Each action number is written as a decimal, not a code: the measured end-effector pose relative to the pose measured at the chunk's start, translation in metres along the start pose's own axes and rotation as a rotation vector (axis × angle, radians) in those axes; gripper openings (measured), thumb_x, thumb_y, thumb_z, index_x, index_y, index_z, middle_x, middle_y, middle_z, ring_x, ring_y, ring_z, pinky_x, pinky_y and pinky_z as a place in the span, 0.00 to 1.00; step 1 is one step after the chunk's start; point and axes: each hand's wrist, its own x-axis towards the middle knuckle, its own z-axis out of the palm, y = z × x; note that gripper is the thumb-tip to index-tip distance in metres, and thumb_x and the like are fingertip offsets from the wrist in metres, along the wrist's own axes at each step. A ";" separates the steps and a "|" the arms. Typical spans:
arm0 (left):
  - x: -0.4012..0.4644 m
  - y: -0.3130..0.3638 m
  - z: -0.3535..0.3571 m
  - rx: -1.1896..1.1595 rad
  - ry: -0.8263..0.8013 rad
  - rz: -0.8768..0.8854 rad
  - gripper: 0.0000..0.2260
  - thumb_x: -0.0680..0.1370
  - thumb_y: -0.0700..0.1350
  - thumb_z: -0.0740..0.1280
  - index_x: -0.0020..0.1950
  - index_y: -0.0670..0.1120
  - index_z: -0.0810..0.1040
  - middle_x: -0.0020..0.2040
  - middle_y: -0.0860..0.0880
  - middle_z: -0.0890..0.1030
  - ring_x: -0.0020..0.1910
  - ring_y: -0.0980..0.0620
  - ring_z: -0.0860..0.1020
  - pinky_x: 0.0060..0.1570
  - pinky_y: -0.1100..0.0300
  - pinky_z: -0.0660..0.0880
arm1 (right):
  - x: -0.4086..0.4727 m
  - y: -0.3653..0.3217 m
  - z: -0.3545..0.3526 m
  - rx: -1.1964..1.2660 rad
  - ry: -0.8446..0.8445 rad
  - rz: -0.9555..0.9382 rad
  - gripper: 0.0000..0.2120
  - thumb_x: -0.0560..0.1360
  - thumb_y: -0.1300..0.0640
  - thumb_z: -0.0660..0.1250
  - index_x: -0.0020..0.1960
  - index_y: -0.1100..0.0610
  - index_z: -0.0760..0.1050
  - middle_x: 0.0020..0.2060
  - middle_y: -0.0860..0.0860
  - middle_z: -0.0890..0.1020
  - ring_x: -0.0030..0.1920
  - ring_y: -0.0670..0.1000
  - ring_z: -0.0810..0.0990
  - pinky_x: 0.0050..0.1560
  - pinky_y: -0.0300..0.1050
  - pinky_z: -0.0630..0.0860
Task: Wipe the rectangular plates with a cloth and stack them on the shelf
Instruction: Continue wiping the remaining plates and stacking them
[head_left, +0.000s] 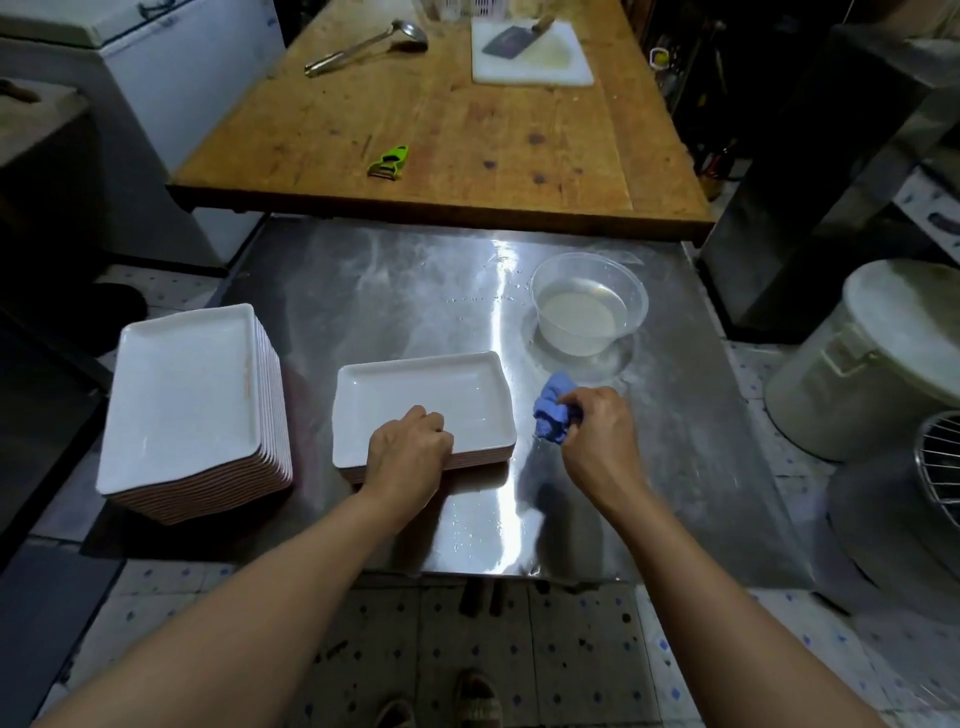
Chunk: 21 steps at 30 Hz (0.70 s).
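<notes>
A steel table (395, 291) filled the middle of the frame, with a wooden table (467, 135) butting against it across the top. At the left of the frame stood a tall stack of plates (182, 405), white and rectangular; just right of it, at the centre, lay a short pile of plates (415, 400), the two piles apart. A clear bowl (589, 306) holding water sat at upper right of the steel surface, and smaller things — a green peeler (389, 162), a ladle (363, 47) — lay on the wood. The step in hand looked like the wiping of the top plate of the short pile: the left hand (408, 457) curled over its near rim, fingers bent inside the plate and steadying it, while the right hand (597, 431) gripped a bunched blue cloth (553, 415) just beside the plate's right edge, apart from it. Both forearms reached in from the bottom of the frame, the right wrist bent inward toward the plate. The next move probably called for bringing the cloth across onto the plate's surface — with the left hand holding firm so the pile would not slide. No shelf could be picked out.
</notes>
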 end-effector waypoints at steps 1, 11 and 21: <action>-0.001 -0.002 -0.001 -0.017 0.011 -0.001 0.14 0.49 0.32 0.77 0.22 0.46 0.75 0.25 0.52 0.69 0.26 0.50 0.70 0.28 0.67 0.41 | 0.000 0.002 0.001 -0.002 -0.002 0.021 0.12 0.69 0.72 0.58 0.42 0.63 0.79 0.37 0.58 0.79 0.40 0.58 0.76 0.37 0.45 0.71; -0.005 -0.006 -0.041 -0.242 0.335 0.004 0.07 0.74 0.47 0.62 0.42 0.44 0.76 0.35 0.48 0.79 0.32 0.43 0.78 0.25 0.56 0.64 | 0.000 -0.034 -0.027 0.161 0.130 0.100 0.09 0.70 0.72 0.61 0.43 0.66 0.80 0.40 0.62 0.80 0.42 0.59 0.78 0.43 0.53 0.76; -0.011 -0.012 -0.136 -0.930 0.496 -0.246 0.05 0.77 0.40 0.64 0.41 0.44 0.73 0.33 0.51 0.75 0.34 0.51 0.72 0.37 0.57 0.66 | 0.011 -0.112 -0.071 0.364 0.350 -0.163 0.15 0.68 0.73 0.60 0.48 0.61 0.80 0.46 0.52 0.78 0.50 0.50 0.77 0.53 0.38 0.71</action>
